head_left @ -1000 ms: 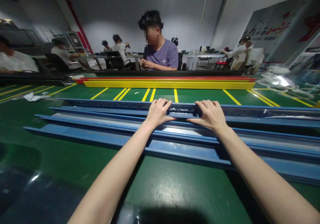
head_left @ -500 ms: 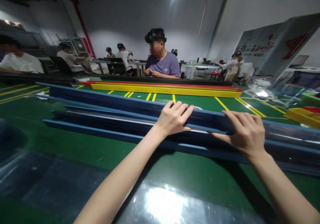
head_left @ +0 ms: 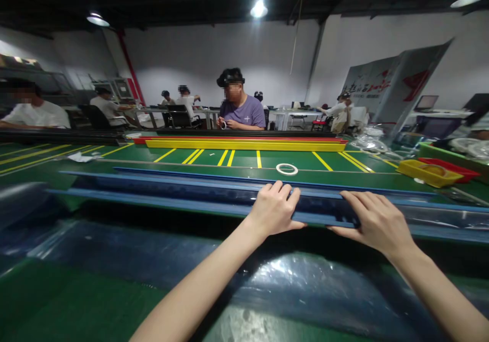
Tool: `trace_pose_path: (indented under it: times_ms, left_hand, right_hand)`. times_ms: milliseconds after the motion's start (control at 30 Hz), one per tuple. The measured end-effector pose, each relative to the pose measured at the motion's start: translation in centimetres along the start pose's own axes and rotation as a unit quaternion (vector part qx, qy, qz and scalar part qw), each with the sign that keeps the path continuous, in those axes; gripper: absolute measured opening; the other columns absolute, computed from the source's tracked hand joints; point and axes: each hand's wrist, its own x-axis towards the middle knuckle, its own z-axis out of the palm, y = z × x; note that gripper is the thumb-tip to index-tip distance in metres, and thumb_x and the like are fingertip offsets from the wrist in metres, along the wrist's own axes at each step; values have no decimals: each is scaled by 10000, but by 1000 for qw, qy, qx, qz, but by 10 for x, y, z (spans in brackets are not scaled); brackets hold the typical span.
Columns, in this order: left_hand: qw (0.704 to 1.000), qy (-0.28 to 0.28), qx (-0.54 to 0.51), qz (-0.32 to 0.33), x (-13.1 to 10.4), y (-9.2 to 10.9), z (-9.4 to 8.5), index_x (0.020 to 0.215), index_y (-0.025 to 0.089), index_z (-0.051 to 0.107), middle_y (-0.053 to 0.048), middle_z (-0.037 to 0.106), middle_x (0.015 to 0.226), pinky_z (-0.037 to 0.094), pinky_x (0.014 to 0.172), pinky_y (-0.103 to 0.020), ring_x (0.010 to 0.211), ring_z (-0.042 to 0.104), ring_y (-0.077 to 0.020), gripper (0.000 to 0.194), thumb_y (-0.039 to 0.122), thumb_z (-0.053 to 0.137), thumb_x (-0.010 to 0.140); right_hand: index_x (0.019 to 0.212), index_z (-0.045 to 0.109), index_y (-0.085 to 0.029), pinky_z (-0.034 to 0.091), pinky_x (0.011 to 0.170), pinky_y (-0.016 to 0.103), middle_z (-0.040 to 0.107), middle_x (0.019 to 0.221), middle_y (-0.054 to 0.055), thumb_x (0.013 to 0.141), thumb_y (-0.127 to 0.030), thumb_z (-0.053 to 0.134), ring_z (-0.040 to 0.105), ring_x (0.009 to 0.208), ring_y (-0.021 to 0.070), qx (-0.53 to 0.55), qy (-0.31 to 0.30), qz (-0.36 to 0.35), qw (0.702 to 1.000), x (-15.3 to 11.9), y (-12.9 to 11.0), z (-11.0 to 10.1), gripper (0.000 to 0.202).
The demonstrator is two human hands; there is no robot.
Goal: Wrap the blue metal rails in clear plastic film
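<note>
A long blue channel strip (head_left: 171,191) runs sideways across the view, its trough facing me. My left hand (head_left: 275,208) is closed on it near the middle, fingers over the upper edge and thumb along the lower one. A short way to the right, my right hand (head_left: 382,223) grips the same strip in the same manner. The strip's right part reaches the frame's edge. Just behind it, other blue edging (head_left: 141,171) shows on the green table. Glossy clear film (head_left: 145,247) spreads in front, below my forearms.
Yellow strips (head_left: 244,145) lie farther back, with red and black ones behind. A white ring (head_left: 287,169) lies beyond my hands. At the right are a yellow tray (head_left: 430,174) and crumpled clear plastic (head_left: 369,140). Across the table sits a person in a purple shirt (head_left: 244,112).
The held blue strip has come toward me, from behind the other blue strips to in front of them. Both hands keep their grip. The white ring now shows fully.
</note>
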Motion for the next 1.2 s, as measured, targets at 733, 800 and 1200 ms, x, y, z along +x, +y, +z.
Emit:
trace_pose_path:
  times_ms: [733,800,1200]
  left_hand:
    - [997,-54,-49,-11,-23,6,35,1009,145,551,-82,585,845,388,603,-296,808,523,-219,654,682,460,646]
    - [997,-63,-45,-11,-28,-2,38,1002,143,554,-80,588,843,386,607,-295,799,529,-215,657,688,446,651]
    - [997,-60,-30,-36,-68,-30,41,922,144,590,-90,608,840,371,688,-323,808,533,-208,543,605,350,765]
  right_hand:
    - [1051,569,-120,382,665,326,625,897,141,693,-650,415,565,763,232,8,-116,-15,993,-19,-15,17,658]
    - [1050,570,-131,383,659,315,628,884,134,692,-659,406,572,751,225,20,-133,-13,991,-12,-21,22,659]
    - [1012,583,-164,415,619,324,632,880,120,694,-699,320,597,760,247,80,-240,12,967,12,-60,42,675]
